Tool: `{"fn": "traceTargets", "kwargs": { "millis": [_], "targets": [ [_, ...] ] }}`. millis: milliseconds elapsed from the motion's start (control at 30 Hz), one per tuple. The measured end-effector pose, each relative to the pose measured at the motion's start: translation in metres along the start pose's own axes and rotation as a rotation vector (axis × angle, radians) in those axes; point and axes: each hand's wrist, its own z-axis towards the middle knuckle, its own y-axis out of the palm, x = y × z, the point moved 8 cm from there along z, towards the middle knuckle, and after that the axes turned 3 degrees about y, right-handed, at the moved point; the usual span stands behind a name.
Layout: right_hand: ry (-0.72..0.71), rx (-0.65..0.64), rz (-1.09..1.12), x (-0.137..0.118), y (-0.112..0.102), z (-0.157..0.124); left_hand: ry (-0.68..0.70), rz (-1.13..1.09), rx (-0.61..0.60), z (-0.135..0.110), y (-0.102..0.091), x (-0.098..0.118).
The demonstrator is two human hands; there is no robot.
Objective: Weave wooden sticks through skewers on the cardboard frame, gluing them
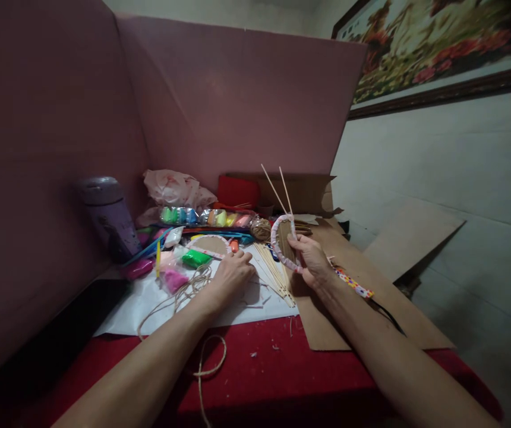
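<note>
Head view: your right hand [311,261] grips the wrapped cardboard piece [284,242] upright by its rim, keeping its sticks [277,190] clear; your left hand [233,274] rests, fingers curled, on white paper [148,297] near the twine [188,285].

**Craft surface, head view**

Right grip [312,261]: holds upright a pink-wrapped cardboard ring [283,242] with two thin sticks [277,190] rising from it. Left grip [233,274]: palm down on white paper [148,297], beside twine [184,291]. Behind: purple flask [108,217], clay packets [206,217].
</note>
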Motion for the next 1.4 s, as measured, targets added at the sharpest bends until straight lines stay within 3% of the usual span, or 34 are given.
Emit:
{"fn": "traceTargets", "kwargs": {
  "millis": [167,300,367,467,533,600,700,900,1033,1167,1400],
  "targets": [
    [0.050,0.010,-0.010,0.003,0.002,-0.005,0.101,0.112,-0.080,0.005,0.006,0.009],
    [-0.042,0.089,0.060,-0.007,-0.007,-0.003,0.080,0.071,-0.008,0.000,0.000,0.005],
    [-0.097,0.156,0.086,-0.012,-0.015,-0.001,0.015,-0.056,0.120,-0.005,-0.012,-0.004],
    [-0.148,0.193,0.063,-0.015,-0.019,0.000,-0.245,-0.470,0.502,-0.021,-0.039,-0.035],
    [-0.186,0.132,0.012,-0.014,-0.012,-0.001,-0.422,-0.882,0.747,-0.034,-0.043,-0.058],
    [-0.212,0.033,-0.060,-0.010,0.000,-0.005,-0.503,-1.276,0.833,-0.037,-0.037,-0.069],
    [-0.189,-0.070,-0.169,0.003,0.015,-0.011,-0.548,-1.565,0.835,-0.035,-0.030,-0.071],
    [-0.162,-0.116,-0.368,0.021,0.025,-0.019,-0.646,-1.754,0.929,-0.040,-0.023,-0.073],
    [-0.162,-0.124,-0.447,0.025,0.026,-0.023,-0.708,-1.898,0.898,-0.039,-0.017,-0.072],
    [-0.139,-0.142,-0.460,0.028,0.030,-0.028,-0.742,-1.927,0.862,-0.040,-0.013,-0.072],
    [-0.143,-0.165,-0.488,0.037,0.032,-0.028,-0.777,-1.888,0.914,-0.043,-0.010,-0.077]
  ]
}}
